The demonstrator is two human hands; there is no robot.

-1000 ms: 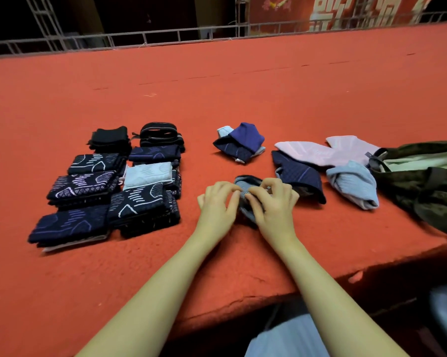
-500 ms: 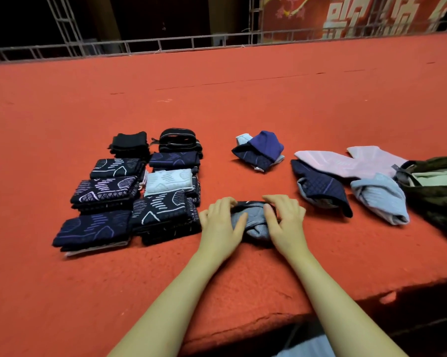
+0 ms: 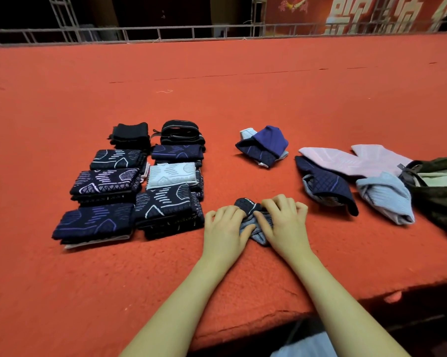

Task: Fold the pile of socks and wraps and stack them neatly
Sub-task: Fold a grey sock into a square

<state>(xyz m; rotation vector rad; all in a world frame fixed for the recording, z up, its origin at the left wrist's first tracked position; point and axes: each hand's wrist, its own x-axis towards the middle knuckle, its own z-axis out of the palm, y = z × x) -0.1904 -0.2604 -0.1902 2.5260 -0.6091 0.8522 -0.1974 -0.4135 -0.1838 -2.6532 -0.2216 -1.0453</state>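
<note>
Both hands are bunched on one small sock (image 3: 253, 222) near the table's (image 3: 243, 73) front edge: left hand (image 3: 223, 229) and right hand (image 3: 285, 225) each pinching it with curled fingers. It's soft stretchy knit, navy quilted outside, grey ribbed inside, so I reckon the fold springs open once released. Flat patterned stacks (image 3: 129, 191) sit just left, loose socks (image 3: 351, 176) toward the right edge.
</note>
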